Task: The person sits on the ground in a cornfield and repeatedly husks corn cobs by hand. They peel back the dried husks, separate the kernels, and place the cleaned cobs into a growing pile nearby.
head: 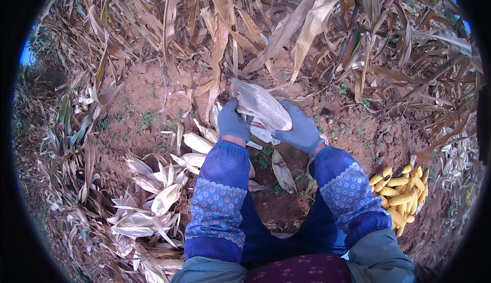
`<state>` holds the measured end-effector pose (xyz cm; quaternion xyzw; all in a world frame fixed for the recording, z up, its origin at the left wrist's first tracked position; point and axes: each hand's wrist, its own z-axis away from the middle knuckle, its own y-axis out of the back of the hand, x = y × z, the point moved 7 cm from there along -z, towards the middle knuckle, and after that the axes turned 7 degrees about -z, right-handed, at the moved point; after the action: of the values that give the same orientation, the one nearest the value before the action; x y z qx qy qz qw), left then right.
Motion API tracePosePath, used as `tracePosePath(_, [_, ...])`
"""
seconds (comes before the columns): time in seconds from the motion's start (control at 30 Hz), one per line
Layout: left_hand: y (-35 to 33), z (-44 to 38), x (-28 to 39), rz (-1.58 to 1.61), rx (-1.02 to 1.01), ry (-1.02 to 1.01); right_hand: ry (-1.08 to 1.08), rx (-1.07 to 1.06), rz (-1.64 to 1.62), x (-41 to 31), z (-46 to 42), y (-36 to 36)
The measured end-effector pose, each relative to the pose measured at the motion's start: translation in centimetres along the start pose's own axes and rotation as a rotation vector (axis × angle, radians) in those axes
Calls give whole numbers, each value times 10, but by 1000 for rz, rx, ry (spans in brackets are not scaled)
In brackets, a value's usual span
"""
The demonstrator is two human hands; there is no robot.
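Note:
Both of my hands wear grey-blue gloves and hold one ear of corn in its dry, pale husk (262, 104) in front of me. My right hand (301, 129) is closed around its lower right end. At its left side, my left hand (234, 122) grips the husk, with the fingertips partly hidden behind it. A piece of whitish husk (261, 132) shows just below the ear, between the hands. Loose husks (167, 198) lie heaped on the soil to my left. To my right is a pile of bare yellow corn cobs (402, 194).
Dry corn stalks and long brown leaves (218, 26) hang over the far side, some close to my hands. A single husk (283, 171) lies on the reddish soil (134, 91) between my legs. Small green weeds (147, 121) grow there. More dry plants stand at both sides.

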<state>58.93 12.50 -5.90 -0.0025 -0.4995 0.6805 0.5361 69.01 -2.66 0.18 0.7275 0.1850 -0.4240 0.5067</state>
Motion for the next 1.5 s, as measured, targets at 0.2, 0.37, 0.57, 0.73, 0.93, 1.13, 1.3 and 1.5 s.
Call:
tracePosePath(0.2, [-13,-2,-25,-24,-188,-123,57,295,-223,-1,-5,7])
tracePosePath(0.37, [-38,10,-49,-172,-385,-129,48,502,-244,-5,-12,23])
tracePosePath(0.57, [-46,24,-70,62,-362,149,-147,743,-1066,72,-18,44])
tracePosePath(0.73, [-57,40,-76,-157,-331,293,-139,881,-1179,84,-11,56])
tracePosePath(0.93, [-16,19,-49,-211,-307,143,-131,1116,-1436,118,-3,92])
tracePosePath(1.13, [-10,51,-3,-387,-10,-56,-134,1231,-1455,155,9,121])
tracePosePath(1.3, [32,35,30,-431,-66,-123,-158,1159,-1585,154,10,128])
tracePosePath(1.5, [36,25,74,-1251,232,-651,-49,1034,-1170,106,1,122])
